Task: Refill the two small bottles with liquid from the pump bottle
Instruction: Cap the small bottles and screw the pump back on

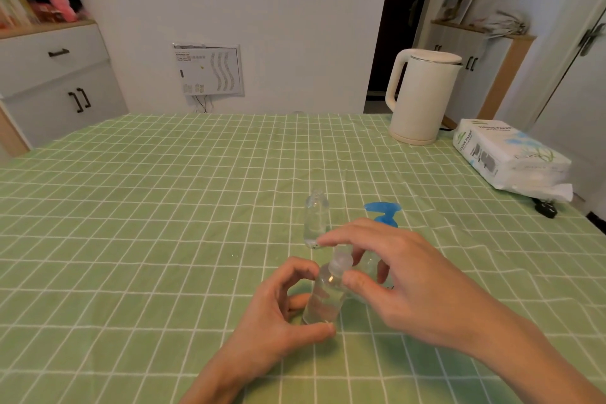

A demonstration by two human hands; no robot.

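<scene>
open passage is offered across the left half of the bench (131,207). straight ahead, the way is blocked by an upright small bottle (315,220) and a pump bottle (382,207) near it on the right. the far right is taken up by a kettle (423,95) and a tissue pack (508,154).

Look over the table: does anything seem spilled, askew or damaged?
Nothing clearly spilled or damaged. The far small bottle stands upright beside the pump bottle; the left hand grips the near small bottle while the right hand pinches its cap. Only the green tablecloth is slightly wrinkled.
</scene>
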